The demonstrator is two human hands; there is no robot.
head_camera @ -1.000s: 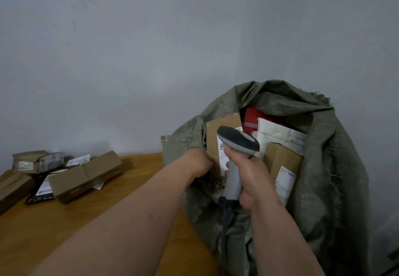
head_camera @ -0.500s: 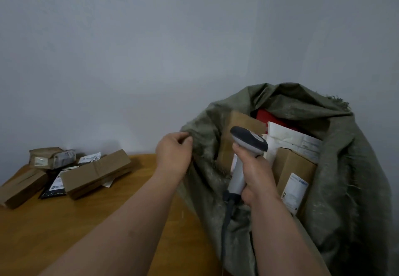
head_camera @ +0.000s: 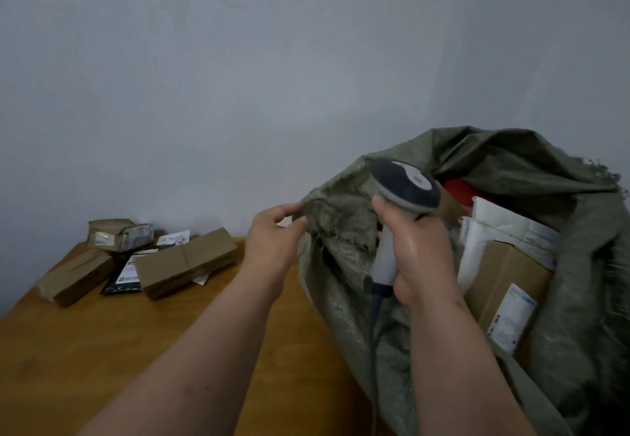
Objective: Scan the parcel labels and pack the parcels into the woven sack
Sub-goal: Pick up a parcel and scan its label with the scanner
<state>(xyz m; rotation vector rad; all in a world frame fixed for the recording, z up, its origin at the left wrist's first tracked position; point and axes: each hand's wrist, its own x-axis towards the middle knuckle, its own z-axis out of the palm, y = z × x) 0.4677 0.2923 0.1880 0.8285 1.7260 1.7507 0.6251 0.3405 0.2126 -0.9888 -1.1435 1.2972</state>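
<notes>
A grey-green woven sack (head_camera: 341,285) stands open at the right, filled with parcels: a brown box with a white label (head_camera: 504,282), white mailers (head_camera: 501,224) and a red parcel (head_camera: 458,188). My left hand (head_camera: 274,238) pinches the sack's left rim. My right hand (head_camera: 414,248) grips the handle of a grey barcode scanner (head_camera: 405,186), its head raised over the sack's mouth and its cable hanging down. More parcels lie on the wooden table (head_camera: 102,350) at the far left, among them a long brown box (head_camera: 185,261).
At the table's back left corner lie a flat brown box (head_camera: 76,277), a black mailer (head_camera: 124,273) and a taped wrapped parcel (head_camera: 117,234). A plain grey wall rises right behind the table and sack.
My left hand came out of the sack's mouth and took hold of its left rim. The scanner in my right hand rose a little, and the view shifted left.
</notes>
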